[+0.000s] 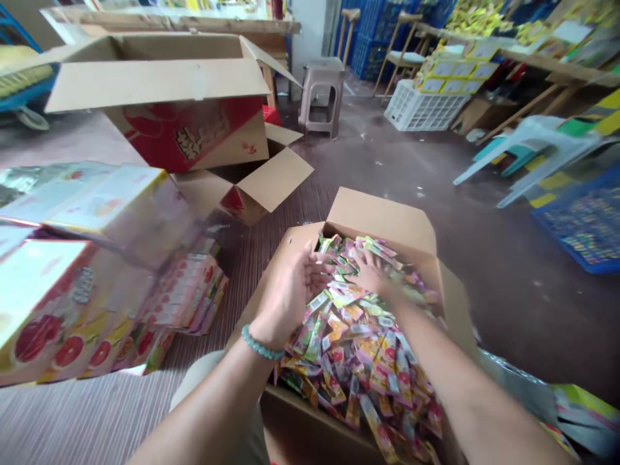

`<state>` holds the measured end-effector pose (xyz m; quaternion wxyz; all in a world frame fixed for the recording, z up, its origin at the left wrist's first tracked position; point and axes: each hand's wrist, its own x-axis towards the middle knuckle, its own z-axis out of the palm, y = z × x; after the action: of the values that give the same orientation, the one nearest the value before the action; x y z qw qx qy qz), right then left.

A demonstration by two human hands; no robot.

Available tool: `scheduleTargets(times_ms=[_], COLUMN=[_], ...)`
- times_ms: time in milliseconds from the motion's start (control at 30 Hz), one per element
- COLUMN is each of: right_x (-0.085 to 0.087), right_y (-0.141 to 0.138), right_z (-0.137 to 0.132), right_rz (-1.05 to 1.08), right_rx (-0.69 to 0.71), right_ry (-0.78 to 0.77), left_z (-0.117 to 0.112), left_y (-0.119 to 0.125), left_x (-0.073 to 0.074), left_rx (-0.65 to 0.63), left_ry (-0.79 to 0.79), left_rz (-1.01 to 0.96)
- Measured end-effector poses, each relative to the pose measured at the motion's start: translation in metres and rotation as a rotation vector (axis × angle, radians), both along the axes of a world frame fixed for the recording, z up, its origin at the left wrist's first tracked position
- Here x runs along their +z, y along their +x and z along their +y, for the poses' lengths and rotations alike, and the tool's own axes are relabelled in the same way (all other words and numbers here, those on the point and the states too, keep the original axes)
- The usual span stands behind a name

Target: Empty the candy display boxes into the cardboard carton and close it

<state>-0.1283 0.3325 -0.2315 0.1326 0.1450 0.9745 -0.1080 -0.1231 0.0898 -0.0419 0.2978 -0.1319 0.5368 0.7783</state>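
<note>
Cardboard box (382, 219) before the person holds a heap of colourful sachets (358, 349) (very many). Left hand (290, 284) curls over them, its grip I cannot tell; right hand (371, 271) lies open, flat on the heap.

The dark brown floor (387, 168) held an open brown cardboard box (382, 219) full of little bright packets (358, 342). Farther back stood a big red and brown cardboard box (194, 135), a grey plastic stool (322, 90) and a white plastic basket (421, 110).

Clear way into open carton (378, 219); printed boxes (97, 290) close left.
</note>
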Motion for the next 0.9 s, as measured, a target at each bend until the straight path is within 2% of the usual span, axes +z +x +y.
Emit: scheduleTargets(times_ms=[100, 167, 233, 333, 433, 500, 567, 600, 667, 733, 800, 833, 900], right_x=[0.009, 0.005, -0.006, -0.029, -0.054, -0.070, -0.084, -0.090, -0.096, -0.100, -0.103, -0.104, -0.107], right_y=[0.048, 0.089, 0.129, 0.174, 0.196, 0.199, 0.195, 0.192, 0.188, 0.187, 0.188, 0.190, 0.192], right_z=[-0.002, -0.015, -0.037, -0.075, -0.093, -0.089, -0.079, -0.074, -0.068, -0.066, -0.067, -0.067, -0.068], right_rz=[0.171, 0.099, -0.030, -0.090, 0.015, 0.111, 0.171, 0.183, 0.163, 0.143, 0.165, 0.189, 0.211], right_rx=[-0.083, -0.182, -0.246, -0.228, -0.224, -0.244, -0.204, -0.192, -0.216, -0.281, -0.315, -0.321, -0.314], right_ry=[0.174, 0.178, 0.122, 0.068, 0.056, 0.038, 0.000, -0.020, -0.051, -0.056, -0.037, -0.020, 0.006], left_z=[-0.009, -0.015, -0.019, -0.024, -0.028, -0.034, -0.048, -0.059, -0.093, -0.139, -0.189, -0.213, -0.252], left_y=[0.000, 0.000, -0.001, -0.001, -0.006, -0.019, -0.042, -0.055, -0.084, -0.108, -0.123, -0.126, -0.123], left_x=[0.009, 0.012, 0.013, 0.017, 0.021, 0.021, 0.016, 0.011, -0.006, -0.033, -0.065, -0.082, -0.113], left_rx=[0.085, 0.109, 0.107, 0.139, 0.155, 0.105, 0.049, 0.046, 0.105, 0.227, 0.351, 0.323, 0.316], left_ry=[0.046, 0.077, 0.114, 0.145, 0.159, 0.168, 0.112, 0.027, -0.300, -0.785, -1.143, -1.240, -1.279], left_rz=[0.091, 0.126, 0.134, 0.140, 0.131, 0.139, 0.197, 0.249, 0.369, 0.474, 0.566, 0.567, 0.540])
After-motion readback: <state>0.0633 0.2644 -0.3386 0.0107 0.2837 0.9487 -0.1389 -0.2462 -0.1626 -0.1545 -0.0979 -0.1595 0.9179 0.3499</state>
